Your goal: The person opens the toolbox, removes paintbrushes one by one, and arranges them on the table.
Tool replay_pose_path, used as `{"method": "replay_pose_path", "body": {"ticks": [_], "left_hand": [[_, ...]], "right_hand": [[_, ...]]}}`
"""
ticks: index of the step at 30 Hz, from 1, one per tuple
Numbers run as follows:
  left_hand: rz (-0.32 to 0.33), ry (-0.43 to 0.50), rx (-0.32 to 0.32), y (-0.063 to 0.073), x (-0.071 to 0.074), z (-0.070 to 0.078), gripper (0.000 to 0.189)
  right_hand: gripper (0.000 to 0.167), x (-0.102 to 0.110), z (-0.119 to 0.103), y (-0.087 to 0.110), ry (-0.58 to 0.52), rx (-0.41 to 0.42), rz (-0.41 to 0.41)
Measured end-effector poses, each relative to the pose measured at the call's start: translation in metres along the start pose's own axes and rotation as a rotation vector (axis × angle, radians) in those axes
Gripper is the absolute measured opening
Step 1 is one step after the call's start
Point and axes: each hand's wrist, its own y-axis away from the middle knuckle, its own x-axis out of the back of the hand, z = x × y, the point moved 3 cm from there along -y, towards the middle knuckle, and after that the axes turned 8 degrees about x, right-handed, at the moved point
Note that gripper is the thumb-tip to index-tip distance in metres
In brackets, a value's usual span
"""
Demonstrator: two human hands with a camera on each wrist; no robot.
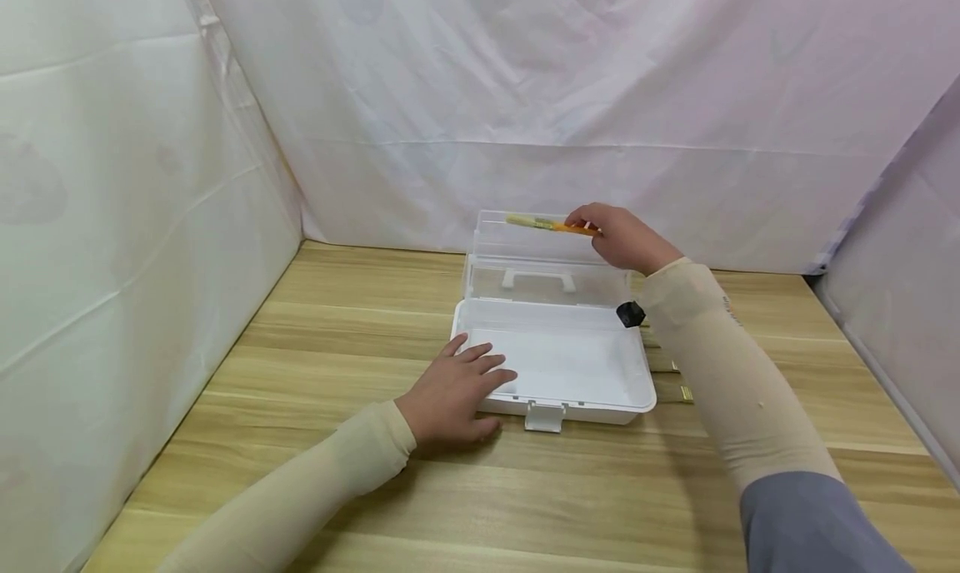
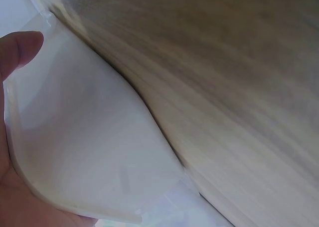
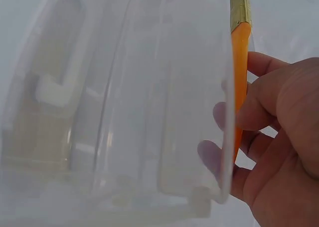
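A white plastic box (image 1: 581, 365) lies on the table with its clear lid (image 1: 517, 277) raised at the back. My left hand (image 1: 457, 390) rests over its front left corner, fingers spread across the rim and thumb against the outside wall. My right hand (image 1: 618, 236) holds a paintbrush (image 1: 532, 222) by its orange handle, bristles pointing left, along the lid's top edge. In the right wrist view, fingertips (image 3: 212, 154) of that hand show through the clear lid beside the orange handle (image 3: 240, 62).
To the right of the box lie several brushes, partly hidden by my right arm; one metal ferrule (image 1: 686, 394) shows. The lid carries a white handle (image 1: 538, 275), and a latch (image 1: 544, 416) hangs at the box's front. White cloth (image 1: 450, 123) surrounds the wooden table (image 1: 525, 506).
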Motion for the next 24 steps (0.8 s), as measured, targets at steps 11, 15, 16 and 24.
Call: {"method": "replay_pose_path", "body": {"ticks": [11, 15, 16, 24], "left_hand": [[0.005, 0.005, 0.0, -0.001, -0.001, -0.001, 0.058], [0.008, -0.003, -0.005, -0.001, -0.003, -0.002, 0.058], [0.008, -0.004, -0.005, -0.001, -0.004, -0.002, 0.058], [0.009, -0.001, -0.007, -0.001, -0.004, -0.002, 0.058]], "right_hand": [[0.044, 0.017, -0.009, 0.027, 0.032, 0.034, 0.034], [0.043, 0.019, -0.009, 0.043, 0.062, 0.049, 0.037], [0.043, 0.02, -0.008, 0.047, 0.071, 0.055, 0.038], [0.044, 0.02, -0.007, 0.085, 0.109, 0.052, 0.024]]}}
